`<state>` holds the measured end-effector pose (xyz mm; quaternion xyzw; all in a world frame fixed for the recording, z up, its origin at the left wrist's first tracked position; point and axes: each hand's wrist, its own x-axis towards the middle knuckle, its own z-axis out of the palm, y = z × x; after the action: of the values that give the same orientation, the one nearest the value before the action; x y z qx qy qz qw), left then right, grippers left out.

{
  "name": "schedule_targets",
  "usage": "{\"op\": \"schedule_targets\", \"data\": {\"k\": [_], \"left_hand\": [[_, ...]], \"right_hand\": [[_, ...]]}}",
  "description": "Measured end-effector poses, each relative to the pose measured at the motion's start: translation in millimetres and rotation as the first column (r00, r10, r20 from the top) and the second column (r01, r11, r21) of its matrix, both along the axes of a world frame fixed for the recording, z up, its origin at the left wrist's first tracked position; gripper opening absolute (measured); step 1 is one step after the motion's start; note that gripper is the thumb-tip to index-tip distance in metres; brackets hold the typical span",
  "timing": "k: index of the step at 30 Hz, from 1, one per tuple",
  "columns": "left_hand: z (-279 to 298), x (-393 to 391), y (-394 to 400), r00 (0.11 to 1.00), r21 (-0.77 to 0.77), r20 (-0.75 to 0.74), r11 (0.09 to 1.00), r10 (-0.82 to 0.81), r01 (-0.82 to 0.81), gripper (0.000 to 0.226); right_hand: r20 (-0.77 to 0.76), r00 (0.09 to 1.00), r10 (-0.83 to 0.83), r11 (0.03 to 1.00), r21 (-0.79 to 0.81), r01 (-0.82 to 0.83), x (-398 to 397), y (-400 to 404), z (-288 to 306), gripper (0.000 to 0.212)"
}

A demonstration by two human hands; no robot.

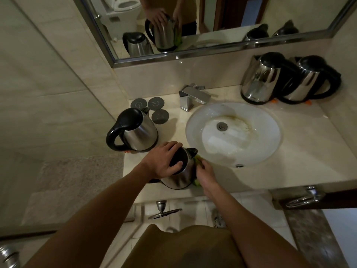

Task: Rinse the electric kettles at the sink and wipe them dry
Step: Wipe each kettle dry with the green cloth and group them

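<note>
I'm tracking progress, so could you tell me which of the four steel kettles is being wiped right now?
The steel kettle with the black lid at the counter's front edge: the left hand holds its lid, and the right hand presses a green cloth against it.

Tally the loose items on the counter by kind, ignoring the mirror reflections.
Electric kettles: 4 (held kettle, one at left, two at right)
Round grey kettle bases: 3
Green cloth: 1, pressed to the held kettle by the right hand; left hand on its lid
Total: 8
</note>
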<state>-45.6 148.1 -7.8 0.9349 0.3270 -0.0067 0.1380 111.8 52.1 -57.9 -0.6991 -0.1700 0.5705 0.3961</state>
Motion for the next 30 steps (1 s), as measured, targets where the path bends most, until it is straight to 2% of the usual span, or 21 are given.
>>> {"op": "schedule_targets", "data": {"k": [4, 8, 12, 15, 18, 20, 22, 24, 27, 30], "left_hand": [[-3, -6, 10, 0.986, 0.047, -0.042, 0.985, -0.163, 0.165, 0.075], [-7, -7, 21, 0.958, 0.070, -0.074, 0.957, -0.277, 0.282, 0.072], [-5, -5, 22, 0.950, 0.068, -0.122, 0.952, -0.288, 0.298, 0.073], [-1, -6, 18, 0.952, 0.168, -0.189, 0.947, -0.241, 0.274, 0.071], [3, -5, 2, 0.965, 0.213, -0.257, 0.970, -0.061, 0.119, 0.074], [2, 8, -16, 0.958, 0.170, -0.229, 0.976, 0.173, -0.136, 0.072], [-1, 30, -32, 0.898, 0.100, -0.169, 0.913, 0.406, -0.395, 0.068], [-5, 45, -39, 0.824, 0.079, -0.089, 0.829, 0.559, -0.554, 0.060], [-9, 47, -40, 0.778, 0.091, 0.054, 0.773, 0.626, -0.628, 0.040], [-13, 41, -37, 0.824, 0.135, 0.106, 0.813, 0.556, -0.566, 0.033]], "right_hand": [[-0.033, 0.999, 0.004, 0.999, -0.044, -0.006, 11, -11, -5, 0.038], [-0.070, 0.997, -0.013, 1.000, 0.003, 0.013, 20, -18, -3, 0.035], [-0.033, 0.999, -0.024, 0.986, 0.164, 0.029, 9, -19, 11, 0.036], [-0.053, 0.997, -0.048, 0.978, 0.200, 0.058, 2, -15, 19, 0.041], [-0.070, 0.994, 0.078, 0.991, 0.118, -0.069, 3, -22, 14, 0.041], [-0.090, 0.983, 0.159, 0.987, 0.030, -0.157, -3, -28, 3, 0.043], [-0.131, 0.975, 0.178, 0.982, -0.035, -0.184, -13, -36, -5, 0.044], [-0.143, 0.977, 0.161, 0.986, -0.023, -0.166, -19, -40, -7, 0.048], [-0.085, 0.982, 0.171, 0.984, 0.060, -0.166, -11, -42, 6, 0.052], [-0.022, 0.981, 0.190, 0.969, 0.163, -0.184, 7, -35, 14, 0.051]]}}
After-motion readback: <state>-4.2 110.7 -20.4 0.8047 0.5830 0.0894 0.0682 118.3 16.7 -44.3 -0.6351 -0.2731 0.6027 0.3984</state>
